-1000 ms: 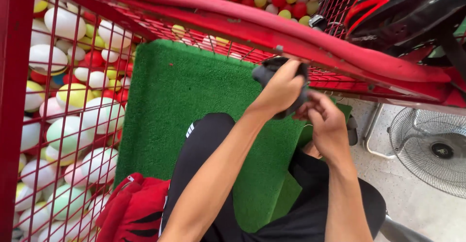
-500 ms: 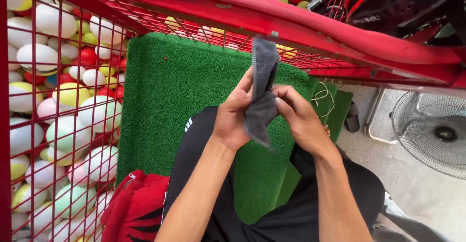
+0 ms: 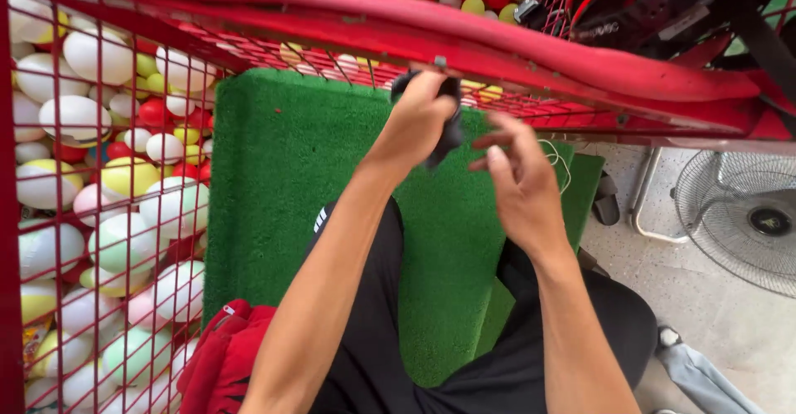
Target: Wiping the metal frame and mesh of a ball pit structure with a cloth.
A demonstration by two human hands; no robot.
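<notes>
Fingers: left hand (image 3: 419, 119) clenched on dark cloth (image 3: 450, 132) | right hand (image 3: 521, 186) held spread, empty | green mat (image 3: 282, 182) beneath, near its far edge

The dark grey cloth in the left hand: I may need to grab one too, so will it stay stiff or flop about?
Probably floppy: the dark grey cloth bunches up and droops below the left hand. It likely weighs little, since a loose grip holds it.

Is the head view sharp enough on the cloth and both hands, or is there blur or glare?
Head view: even daylight, no glare; left hand gripping the dark cloth reads fairly sharp; right hand open, fingertips slightly motion-blurred; red cage bar bows from wide-angle distortion.
</notes>
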